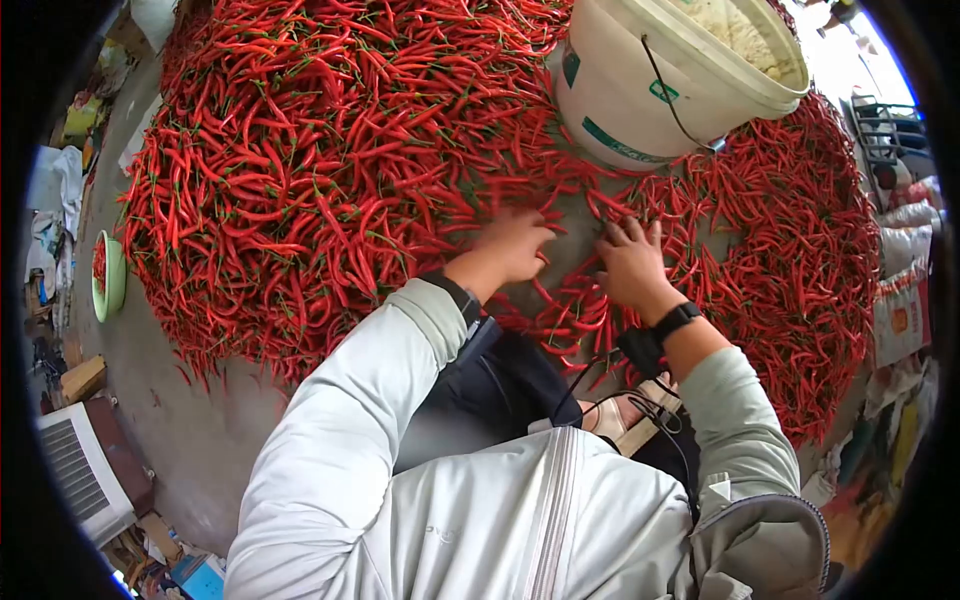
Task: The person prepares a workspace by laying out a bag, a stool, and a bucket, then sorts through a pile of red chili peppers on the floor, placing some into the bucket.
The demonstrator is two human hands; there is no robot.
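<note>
Two heaps of red peppers lie on the floor, a white bucket between them at the far side. Left hand: fingers bent at the larger heap's edge; whether they grip a pepper is not discernible. Right hand: fingers spread apart, over the other heap's edge.

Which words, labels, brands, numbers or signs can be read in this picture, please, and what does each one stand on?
No text can be read with certainty.
White bucket: green labels, too small and blurred to read.
Pale jacket: small, faint lettering on the chest, not legible.
White sack at the right: orange and reddish print, too blurred to read.
</note>
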